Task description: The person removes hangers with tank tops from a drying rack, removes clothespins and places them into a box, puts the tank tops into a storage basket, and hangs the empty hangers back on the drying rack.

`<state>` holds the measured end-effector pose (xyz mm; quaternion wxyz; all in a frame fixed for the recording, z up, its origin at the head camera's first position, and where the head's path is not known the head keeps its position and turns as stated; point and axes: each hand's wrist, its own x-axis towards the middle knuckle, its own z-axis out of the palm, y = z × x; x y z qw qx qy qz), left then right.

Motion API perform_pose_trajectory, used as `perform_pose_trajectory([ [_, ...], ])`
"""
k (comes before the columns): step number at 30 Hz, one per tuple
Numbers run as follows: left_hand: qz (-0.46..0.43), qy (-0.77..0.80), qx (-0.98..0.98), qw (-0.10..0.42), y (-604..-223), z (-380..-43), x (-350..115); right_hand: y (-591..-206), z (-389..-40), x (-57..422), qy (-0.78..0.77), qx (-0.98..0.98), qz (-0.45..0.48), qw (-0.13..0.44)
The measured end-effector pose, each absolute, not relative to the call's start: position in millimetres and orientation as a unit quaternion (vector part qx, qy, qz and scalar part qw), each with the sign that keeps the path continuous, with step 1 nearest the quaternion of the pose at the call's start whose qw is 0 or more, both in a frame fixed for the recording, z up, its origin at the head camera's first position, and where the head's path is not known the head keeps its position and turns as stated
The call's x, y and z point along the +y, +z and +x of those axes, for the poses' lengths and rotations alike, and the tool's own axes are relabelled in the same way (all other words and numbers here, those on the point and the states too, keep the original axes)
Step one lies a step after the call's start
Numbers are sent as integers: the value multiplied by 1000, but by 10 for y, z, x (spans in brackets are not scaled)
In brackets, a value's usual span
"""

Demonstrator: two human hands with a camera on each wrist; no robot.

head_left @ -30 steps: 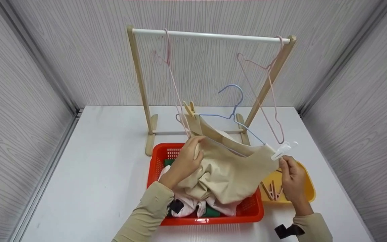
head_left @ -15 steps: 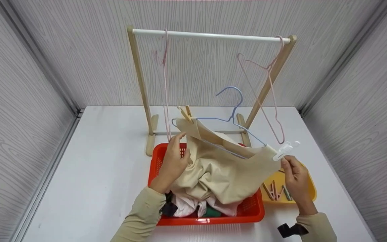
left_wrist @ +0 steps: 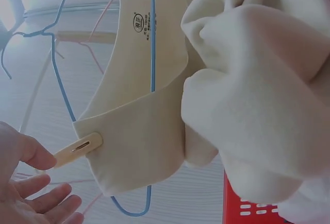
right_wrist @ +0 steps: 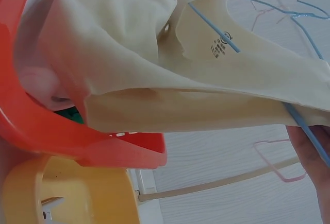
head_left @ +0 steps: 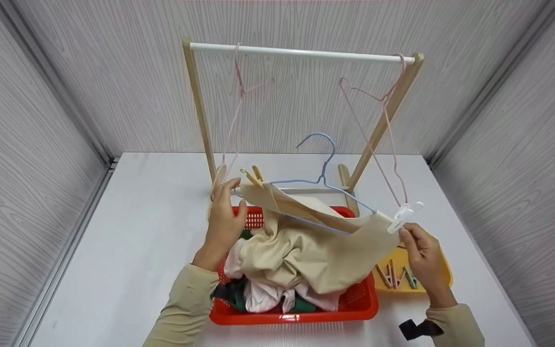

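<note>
A beige sleeveless garment (head_left: 316,255) hangs on a blue wire hanger (head_left: 323,179), its lower part bunched over the red basket (head_left: 292,317). A yellow clothespin (head_left: 254,177) clips its left shoulder, and a white clothespin (head_left: 398,219) the right one. Beside the left shoulder is my left hand (head_left: 222,219), fingers apart; in the left wrist view its thumb lies by the tail of the yellow clothespin (left_wrist: 77,149). My right hand (head_left: 424,255) pinches the hanger's right end just under the white clothespin. The hanger covers part of that hand (right_wrist: 312,154) in the right wrist view.
Behind stands a wooden rack with a white rail (head_left: 301,52). Pink hangers hang from it at left (head_left: 231,125) and right (head_left: 388,120). A yellow tray (head_left: 443,274) with several clothespins sits right of the basket, which holds white and green cloth.
My left hand has moved left, away from the cloth. The blue hanger with the garment has dropped and shifted slightly left. The left pink hanger has swung. My right hand keeps its grip.
</note>
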<state>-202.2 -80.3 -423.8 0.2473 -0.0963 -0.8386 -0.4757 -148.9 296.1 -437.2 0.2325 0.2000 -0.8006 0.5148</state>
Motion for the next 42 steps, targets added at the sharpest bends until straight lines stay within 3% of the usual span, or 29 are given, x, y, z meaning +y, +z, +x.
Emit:
perform_pose_trajectory([
  [11,-103,-448,-865,200,-4212,-2024,-982,-4265,-1505,2900,535,-789,216,210],
  [24,-170,-391,-871,244,-4010,-1939,-1205,-4185,-1561,2854,601,-737,247,184],
  [33,-172,-406,-859,261,-4190,-1974,-1219,-4236,-1623,2861,522,-821,152,172],
  [42,-159,-423,-850,271,-4323,-2009,-1200,-4271,-1715,2825,494,-821,177,227],
])
